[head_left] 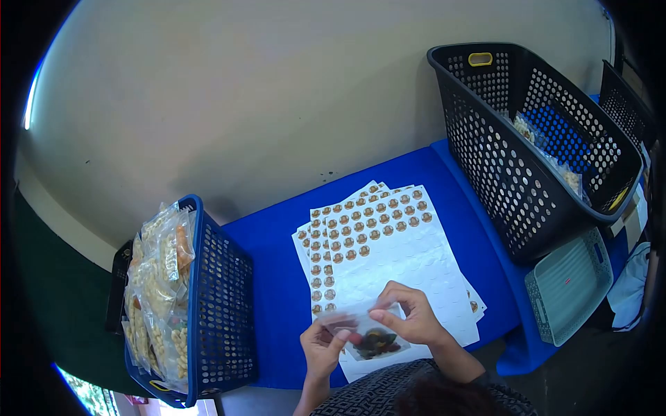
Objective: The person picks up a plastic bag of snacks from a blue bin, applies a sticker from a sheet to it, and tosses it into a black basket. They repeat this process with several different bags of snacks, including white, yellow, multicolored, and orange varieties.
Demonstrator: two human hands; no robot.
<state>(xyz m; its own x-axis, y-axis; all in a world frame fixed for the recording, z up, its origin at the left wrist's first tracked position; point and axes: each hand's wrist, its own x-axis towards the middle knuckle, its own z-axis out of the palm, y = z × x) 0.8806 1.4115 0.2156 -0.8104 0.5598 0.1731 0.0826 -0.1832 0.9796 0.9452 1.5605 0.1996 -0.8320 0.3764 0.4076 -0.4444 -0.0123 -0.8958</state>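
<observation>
Between my two hands is a small clear plastic bag (377,345) with dark green, black and red pieces inside; what they are I cannot make out. My left hand (321,352) pinches the bag's left side, its thumb lying across the plastic. At the upper right corner, my right hand (411,317) grips the bag between thumb and fingers. Underneath lie several overlapping white sheets of round brown stickers (409,260). On the top sheet, stickers fill the far rows, while the nearer part is bare backing.
A blue basket (225,312) heaped with filled snack bags (159,277) stands at left. To the right, a large black basket (485,166) holds a few bags, beside a grey-green tray (569,288). Blue cloth (277,277) covers the table, against a wall (277,90).
</observation>
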